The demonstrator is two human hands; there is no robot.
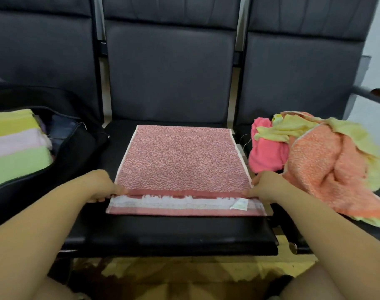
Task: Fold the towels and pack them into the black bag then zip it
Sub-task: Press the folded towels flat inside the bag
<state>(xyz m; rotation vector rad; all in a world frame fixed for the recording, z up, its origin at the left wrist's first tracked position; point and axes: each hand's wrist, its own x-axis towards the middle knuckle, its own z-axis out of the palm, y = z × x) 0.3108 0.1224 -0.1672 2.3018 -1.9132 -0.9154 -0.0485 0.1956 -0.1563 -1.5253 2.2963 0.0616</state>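
A row of dark padded seats fills the frame, and I work on the middle one. Across its cushion, in the centre of the frame, lies the pink towel, folded over itself so that the top layer stops short of the near edge; a white fringed band and a small label show on the lower layer below it.

At the left edge of the frame sits the black bag, unzipped and lying open, with folded towels stacked in it: yellow at the top, pale pink in the middle, green lowest in the frame. At the right, on the next seat, is a loose heap of unfolded towels, orange, yellow and bright pink, just beside the pink towel's right edge.

My left hand is at the lower left corner of the top layer, fingers curled and pinching its edge. My right hand pinches the same layer at its lower right corner. The towel stretches flat between both hands and away from me, towards the seat back.
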